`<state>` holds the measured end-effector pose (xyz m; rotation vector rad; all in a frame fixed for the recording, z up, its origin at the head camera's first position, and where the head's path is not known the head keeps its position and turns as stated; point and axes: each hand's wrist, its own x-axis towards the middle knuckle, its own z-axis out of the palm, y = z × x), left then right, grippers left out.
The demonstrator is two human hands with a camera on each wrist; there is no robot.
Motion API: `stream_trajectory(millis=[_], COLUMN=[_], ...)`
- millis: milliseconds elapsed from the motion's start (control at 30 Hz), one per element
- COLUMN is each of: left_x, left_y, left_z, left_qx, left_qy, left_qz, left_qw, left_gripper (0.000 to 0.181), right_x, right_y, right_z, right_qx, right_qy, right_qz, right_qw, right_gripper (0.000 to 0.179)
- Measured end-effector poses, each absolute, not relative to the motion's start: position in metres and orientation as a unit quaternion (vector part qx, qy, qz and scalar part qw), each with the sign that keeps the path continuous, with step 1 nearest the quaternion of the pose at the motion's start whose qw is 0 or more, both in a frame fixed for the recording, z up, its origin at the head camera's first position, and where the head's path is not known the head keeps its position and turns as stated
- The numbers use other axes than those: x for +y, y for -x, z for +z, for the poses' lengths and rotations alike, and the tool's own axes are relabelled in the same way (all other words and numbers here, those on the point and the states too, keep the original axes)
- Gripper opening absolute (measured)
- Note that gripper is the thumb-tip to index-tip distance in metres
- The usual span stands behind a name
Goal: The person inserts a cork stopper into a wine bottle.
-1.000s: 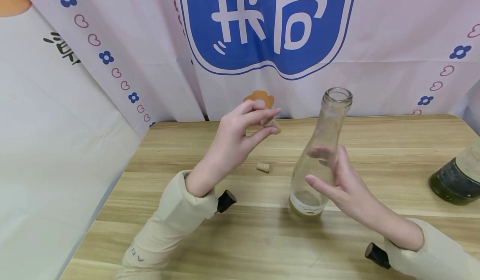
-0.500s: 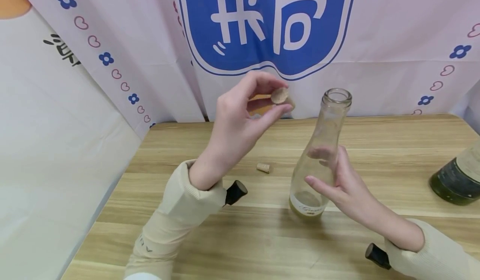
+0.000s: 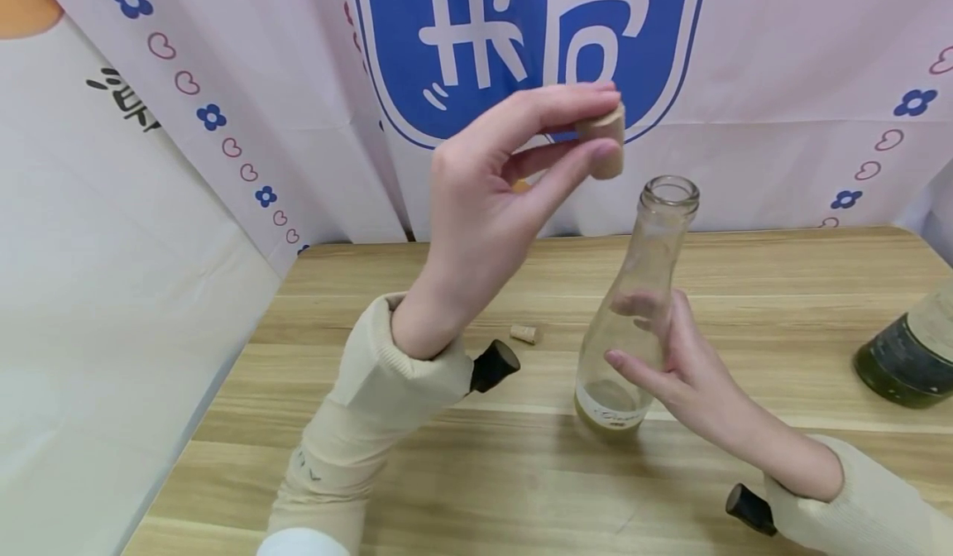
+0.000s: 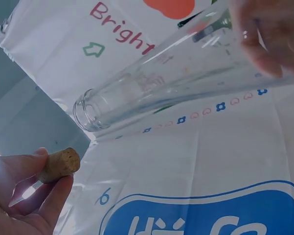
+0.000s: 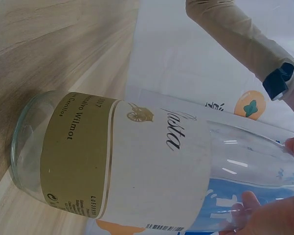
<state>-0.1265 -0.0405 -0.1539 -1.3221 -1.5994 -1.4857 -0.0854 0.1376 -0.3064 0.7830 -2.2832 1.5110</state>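
My left hand (image 3: 487,208) pinches a cork (image 3: 606,144) between thumb and fingers, raised to the left of and a little above the bottle's mouth. In the left wrist view the cork (image 4: 61,165) is apart from the rim. A clear glass bottle (image 3: 631,299) stands uncorked on the table, a label low on its side. My right hand (image 3: 688,374) holds the bottle around its body, thumb on the near side. The right wrist view shows its white and gold label (image 5: 156,166). A second, smaller-looking cork (image 3: 524,334) lies on the wooden table between the hands.
A dark green bottle (image 3: 912,353) with a dark and pale label is partly cut off at the right edge. The wooden table (image 3: 514,490) ends against a printed cloth backdrop (image 3: 774,68). Black camera mounts (image 3: 495,366) stick out at the wrists.
My left hand has risen and moved right with the cork, which has turned from lying sideways to upright. The right hand and the clear bottle have stayed in place.
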Motion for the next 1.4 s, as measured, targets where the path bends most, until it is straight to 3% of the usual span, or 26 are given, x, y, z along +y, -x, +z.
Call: stream_trajectory(millis=[333,667,767,867,1000,1133,1267,1400], left_x=[-0.025,-0.014,-0.007,0.005,0.012,0.003,-0.012,-0.015], left_y=[0.125,0.123,0.146,0.196,0.225,0.2,0.141,0.126], left_z=[-0.15,-0.15,-0.169,-0.205,-0.229,-0.212,-0.169,-0.159], left_qx=[-0.593,-0.602,-0.605,-0.585,-0.576,-0.563,-0.595,-0.616], left_qy=[0.486,0.501,0.509,0.542,0.564,0.577,0.545,0.529], left_qz=[-0.605,-0.598,-0.587,-0.576,-0.559,-0.556,-0.556,-0.549], left_qw=[0.214,0.169,0.172,0.179,0.197,0.203,0.197,0.199], left_gripper=[0.024,0.021,0.024,0.033,0.038,0.03,0.019,0.016], right_x=[0.136,0.137,0.138,0.138,0.138,0.138,0.139,0.139], right_y=[0.085,0.086,0.086,0.086,0.086,0.087,0.087,0.086], right_z=[-0.307,-0.308,-0.307,-0.307,-0.307,-0.307,-0.307,-0.306], right_qx=[-0.78,-0.783,-0.785,-0.786,-0.786,-0.786,-0.786,-0.788], right_qy=[-0.289,-0.29,-0.287,-0.285,-0.284,-0.284,-0.284,-0.283], right_qz=[0.532,0.524,0.524,0.523,0.525,0.525,0.525,0.523], right_qw=[0.157,0.168,0.167,0.164,0.161,0.16,0.159,0.16], right_gripper=[0.058,0.058,0.058,0.059,0.059,0.057,0.058,0.058])
